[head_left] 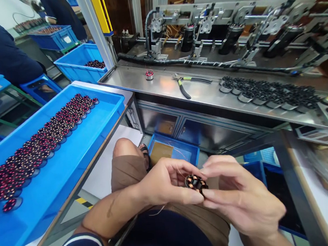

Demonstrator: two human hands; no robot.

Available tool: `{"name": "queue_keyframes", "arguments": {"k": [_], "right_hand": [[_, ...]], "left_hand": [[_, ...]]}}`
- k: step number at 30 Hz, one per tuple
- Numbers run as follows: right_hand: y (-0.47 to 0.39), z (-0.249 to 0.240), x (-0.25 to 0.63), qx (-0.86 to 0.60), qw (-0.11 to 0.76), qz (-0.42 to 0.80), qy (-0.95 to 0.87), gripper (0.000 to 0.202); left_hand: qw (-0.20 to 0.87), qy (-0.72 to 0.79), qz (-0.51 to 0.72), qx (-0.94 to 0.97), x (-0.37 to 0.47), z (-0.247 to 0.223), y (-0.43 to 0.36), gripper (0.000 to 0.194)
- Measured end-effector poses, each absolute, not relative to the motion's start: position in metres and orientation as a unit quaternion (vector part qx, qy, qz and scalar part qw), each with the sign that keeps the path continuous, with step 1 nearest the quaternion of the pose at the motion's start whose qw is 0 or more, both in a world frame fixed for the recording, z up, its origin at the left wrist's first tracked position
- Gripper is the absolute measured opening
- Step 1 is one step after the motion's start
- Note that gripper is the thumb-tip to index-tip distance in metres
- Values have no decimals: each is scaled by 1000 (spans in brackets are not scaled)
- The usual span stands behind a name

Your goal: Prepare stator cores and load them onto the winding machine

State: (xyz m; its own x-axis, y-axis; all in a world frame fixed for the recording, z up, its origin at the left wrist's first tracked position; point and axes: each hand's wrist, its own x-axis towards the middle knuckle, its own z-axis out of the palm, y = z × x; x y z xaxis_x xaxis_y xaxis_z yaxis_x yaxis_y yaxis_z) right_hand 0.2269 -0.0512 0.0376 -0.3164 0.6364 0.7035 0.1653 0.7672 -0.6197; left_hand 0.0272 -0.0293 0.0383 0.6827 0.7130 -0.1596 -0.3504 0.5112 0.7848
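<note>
OK, big machine (228, 41) at back of a metal tabletop (136, 75). Blue tray (76, 147) on L side, w/ rows of wound coils (43, 138). Bg: blue bin (48, 42), its white label (67, 39) too small to read. L hand (170, 186) & R hand (242, 193) both pinch one copper coil (195, 182), held btwn fingertips over the lap, R thumb & forefinger at its R edge. Pliers (182, 87) on tabletop. Thin wire (181, 170) loops by coil.

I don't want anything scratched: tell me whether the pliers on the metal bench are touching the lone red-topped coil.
Apart. The head view shows bare metal bench between the coil and the pliers, whose jaws end short of it.
</note>
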Motion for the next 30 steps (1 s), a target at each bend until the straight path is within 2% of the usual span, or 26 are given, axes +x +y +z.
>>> {"name": "queue_keyframes", "arguments": {"k": [4, 7, 10, 13, 17, 21, 25, 28, 30], "right_hand": [[-71, 31, 222, -329, 537, 47, -775, 25], [-79, 25, 215, -359, 557, -17, -749, 32], [-80, 20, 208, -381, 582, -12, -718, 35], [-80, 17, 199, -386, 592, 43, -706, 33], [-81, 14, 183, -408, 656, 108, -625, 27], [-78, 12, 179, -418, 660, 140, -608, 23], [-69, 12, 188, -407, 649, 105, -634, 21], [-65, 15, 195, -409, 624, 100, -658, 21], [-65, 17, 197, -415, 606, 101, -671, 20]], "left_hand": [[840, 220, 339, 362, 30, 38, -29, 41], [780, 180, 431, 416, 35, 33, -30, 43], [658, 147, 545, 499, 40, 28, -32, 51], [553, 140, 606, 554, 42, 26, -33, 58], [498, 162, 636, 568, 44, 24, -37, 59], [558, 175, 616, 528, 46, 19, -41, 61], [663, 228, 491, 517, 36, 16, -36, 77], [735, 215, 389, 512, 27, 16, -30, 65], [775, 170, 365, 487, 26, 14, -28, 53]]}}
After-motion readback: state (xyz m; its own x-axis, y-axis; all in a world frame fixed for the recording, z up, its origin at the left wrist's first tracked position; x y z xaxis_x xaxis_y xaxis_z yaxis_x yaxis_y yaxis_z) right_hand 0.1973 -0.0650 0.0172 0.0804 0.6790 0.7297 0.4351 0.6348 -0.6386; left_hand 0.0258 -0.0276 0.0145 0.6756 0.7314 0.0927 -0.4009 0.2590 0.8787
